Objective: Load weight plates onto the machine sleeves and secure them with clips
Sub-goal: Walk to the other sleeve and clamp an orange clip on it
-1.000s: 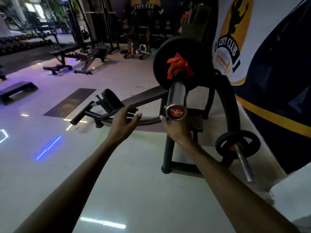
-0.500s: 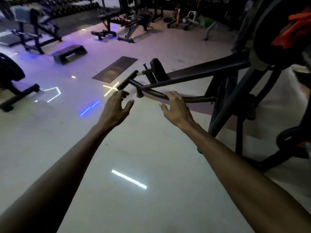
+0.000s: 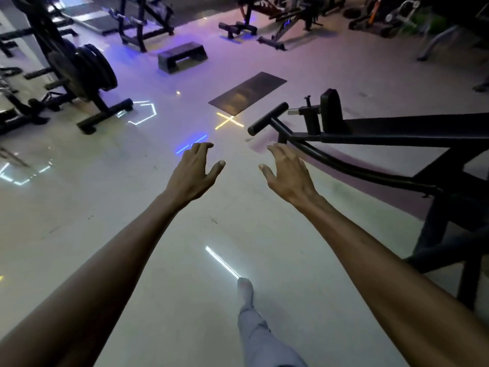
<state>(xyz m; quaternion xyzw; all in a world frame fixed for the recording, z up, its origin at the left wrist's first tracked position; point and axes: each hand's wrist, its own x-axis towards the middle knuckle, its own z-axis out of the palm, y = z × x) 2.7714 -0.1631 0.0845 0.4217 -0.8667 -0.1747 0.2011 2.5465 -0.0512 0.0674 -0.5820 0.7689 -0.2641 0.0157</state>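
My left hand point(image 3: 195, 170) and my right hand point(image 3: 287, 173) are stretched out in front of me over the pale floor, both empty with fingers spread. The black machine frame point(image 3: 397, 131) runs along the right side, its round handle point(image 3: 267, 119) just beyond my right hand, not touched. A stack of black weight plates point(image 3: 87, 70) hangs on a rack at the far left. The loaded sleeve and its orange clip are out of view.
A dark floor mat point(image 3: 247, 92) and a black step platform point(image 3: 182, 58) lie ahead. Benches and other machines point(image 3: 277, 22) line the back. My leg and foot point(image 3: 248, 308) show below on the glossy floor, which carries light reflections.
My view has swung left, away from the plate-loaded sleeve with the orange clip. My right hand has left the sleeve end; both hands now hover over open floor, and the plate rack has come into view.
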